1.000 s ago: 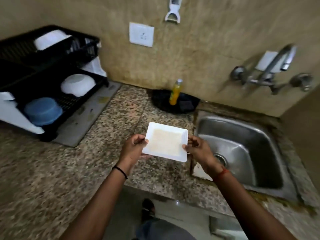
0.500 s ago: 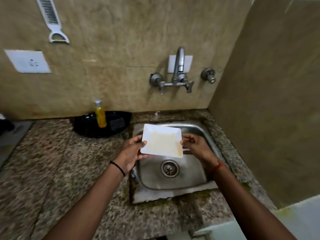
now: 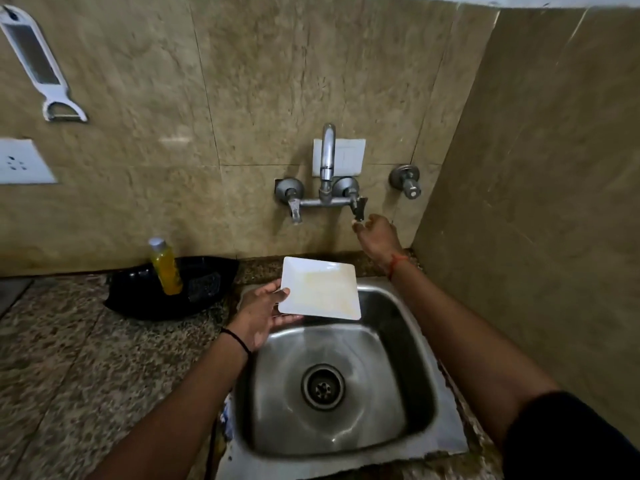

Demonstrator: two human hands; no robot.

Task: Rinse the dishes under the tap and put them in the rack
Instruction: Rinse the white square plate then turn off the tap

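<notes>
A square white plate (image 3: pixel 320 292), smeared yellowish, hangs level over the back left of the steel sink (image 3: pixel 446 441). My left hand (image 3: pixel 263 311) grips its left edge, thumb on top and fingers underneath. My right hand (image 3: pixel 375 237) is stretched up to the wall tap (image 3: pixel 327 150), and its fingertips pinch the lower end of the tap's right handle (image 3: pixel 358 207). No water runs from the spout. The rack is out of view.
A black tray (image 3: pixel 138 299) with a yellow bottle (image 3: pixel 166 266) and a dark scrubber sits on the granite counter (image 3: pixel 69 375) left of the sink. A separate valve (image 3: pixel 405 180) and a side wall stand close on the right. A peeler (image 3: pixel 45 71) hangs on the wall.
My right hand let go of the plate and rose to the tap's right handle. My left hand alone now holds the plate over the sink. The view swung right, away from the rack.
</notes>
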